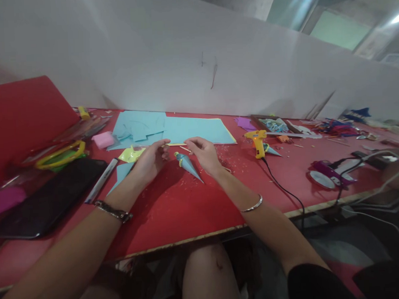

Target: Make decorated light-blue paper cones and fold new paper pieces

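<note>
On the red worktop (189, 218), off to the right at the back, I have a shallow brown tray (295, 127) with pale blue scraps (274, 125) in it. The marker (101, 180) to my left carries markings I can't read from here, and those on the yellow glue gun (259, 146) are too small for me as well; its orange light is lit.

The cone (189, 166) lies on its side between my two hands, just nearer to me than the fingertips. Its long axis runs diagonally: the point aims near and right, the yellow-trimmed wide end far and left. Left hand (152, 160): fingers curled, thumb drawn in; I can't tell if that grip is grasping anything. Right hand (204, 156): thumb and forefinger close together beside a thin stick (185, 149); whether that grip has it, I can't tell.
</note>
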A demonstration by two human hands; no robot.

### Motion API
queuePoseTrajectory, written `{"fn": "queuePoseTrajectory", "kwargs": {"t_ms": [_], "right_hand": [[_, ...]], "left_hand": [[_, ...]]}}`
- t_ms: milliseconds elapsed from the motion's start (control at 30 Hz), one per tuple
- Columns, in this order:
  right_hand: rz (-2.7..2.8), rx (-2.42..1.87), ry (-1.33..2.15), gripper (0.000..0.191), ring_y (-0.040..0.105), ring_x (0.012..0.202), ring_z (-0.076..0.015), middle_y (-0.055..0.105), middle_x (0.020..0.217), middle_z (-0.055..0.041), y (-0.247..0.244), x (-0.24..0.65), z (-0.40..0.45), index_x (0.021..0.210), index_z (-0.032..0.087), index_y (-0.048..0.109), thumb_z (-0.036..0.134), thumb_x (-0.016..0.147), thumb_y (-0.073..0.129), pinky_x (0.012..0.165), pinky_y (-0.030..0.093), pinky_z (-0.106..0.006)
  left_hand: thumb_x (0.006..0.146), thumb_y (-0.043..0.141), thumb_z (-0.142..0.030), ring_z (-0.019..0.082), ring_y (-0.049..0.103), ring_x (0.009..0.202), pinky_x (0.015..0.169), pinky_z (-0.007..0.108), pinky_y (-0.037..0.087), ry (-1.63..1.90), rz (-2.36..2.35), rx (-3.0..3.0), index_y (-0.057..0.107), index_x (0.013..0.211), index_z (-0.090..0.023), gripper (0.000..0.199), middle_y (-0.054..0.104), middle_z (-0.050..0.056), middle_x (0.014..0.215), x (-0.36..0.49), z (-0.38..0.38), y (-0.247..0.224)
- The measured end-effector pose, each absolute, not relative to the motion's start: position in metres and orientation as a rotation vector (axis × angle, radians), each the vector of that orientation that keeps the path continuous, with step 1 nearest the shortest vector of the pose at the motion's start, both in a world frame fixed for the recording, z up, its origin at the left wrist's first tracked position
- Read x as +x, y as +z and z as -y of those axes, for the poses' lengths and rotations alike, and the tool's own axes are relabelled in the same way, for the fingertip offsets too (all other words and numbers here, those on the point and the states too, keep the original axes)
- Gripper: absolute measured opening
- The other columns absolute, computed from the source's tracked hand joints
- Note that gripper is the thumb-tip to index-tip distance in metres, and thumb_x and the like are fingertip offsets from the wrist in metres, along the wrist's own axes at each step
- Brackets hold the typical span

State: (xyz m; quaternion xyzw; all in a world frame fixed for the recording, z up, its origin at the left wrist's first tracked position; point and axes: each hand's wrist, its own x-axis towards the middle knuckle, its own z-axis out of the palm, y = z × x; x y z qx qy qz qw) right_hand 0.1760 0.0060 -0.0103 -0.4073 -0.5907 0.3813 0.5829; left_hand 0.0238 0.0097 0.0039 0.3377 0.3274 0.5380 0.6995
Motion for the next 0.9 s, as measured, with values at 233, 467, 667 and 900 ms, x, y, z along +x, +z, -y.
{"fn": "queuePoseTrajectory", "kwargs": {"t_ms": [233, 467, 667, 900], "right_hand": [[1.300, -0.909, 0.983, 0.023, 0.051, 0.058, -0.0080, 0.057, 0.066, 0.0006, -0.0105, 0.1757, -0.0055, 0.076, 0.019, 0.063, 0.037, 0.076, 0.048, 0.062, 0.045, -0.024], [1.360, -0.961, 0.934, 0.014, 0.054, 0.063, -0.0095, 0.060, 0.069, 0.0014, -0.0088, 0.1759, -0.0038, 0.073, 0.019, 0.061, 0.031, 0.066, 0.060, 0.065, 0.046, -0.025], [1.224, -0.914, 1.074, 0.020, 0.056, 0.064, -0.0093, 0.061, 0.069, -0.0009, -0.0091, 0.1767, -0.0055, 0.078, 0.018, 0.063, 0.034, 0.075, 0.050, 0.070, 0.048, -0.027], [1.374, -0.986, 0.959, 0.013, 0.055, 0.063, -0.0093, 0.061, 0.070, 0.0009, -0.0085, 0.1763, -0.0033, 0.077, 0.020, 0.063, 0.030, 0.069, 0.058, 0.066, 0.048, -0.026]], "left_hand": [[0.071, 0.050, -0.012, 0.003, 0.034, 0.040, 0.041, 0.016, 0.030, 1.204, -0.736, 0.780, 0.054, 0.072, -0.013, 0.004, 0.040, -0.006, 0.051, 0.0260, -0.0106, 0.0020], [0.072, 0.052, -0.014, 0.003, 0.035, 0.041, 0.042, 0.016, 0.031, 1.182, -0.740, 0.807, 0.054, 0.072, -0.014, 0.002, 0.041, -0.006, 0.052, 0.0253, -0.0085, 0.0027], [0.072, 0.051, -0.013, 0.003, 0.035, 0.041, 0.042, 0.015, 0.031, 1.194, -0.734, 0.813, 0.055, 0.072, -0.013, 0.005, 0.042, -0.006, 0.051, 0.0260, -0.0076, 0.0027], [0.071, 0.052, -0.013, 0.004, 0.035, 0.041, 0.041, 0.016, 0.031, 1.197, -0.746, 0.824, 0.056, 0.071, -0.014, 0.003, 0.042, -0.006, 0.049, 0.0276, -0.0071, 0.0029]]}}
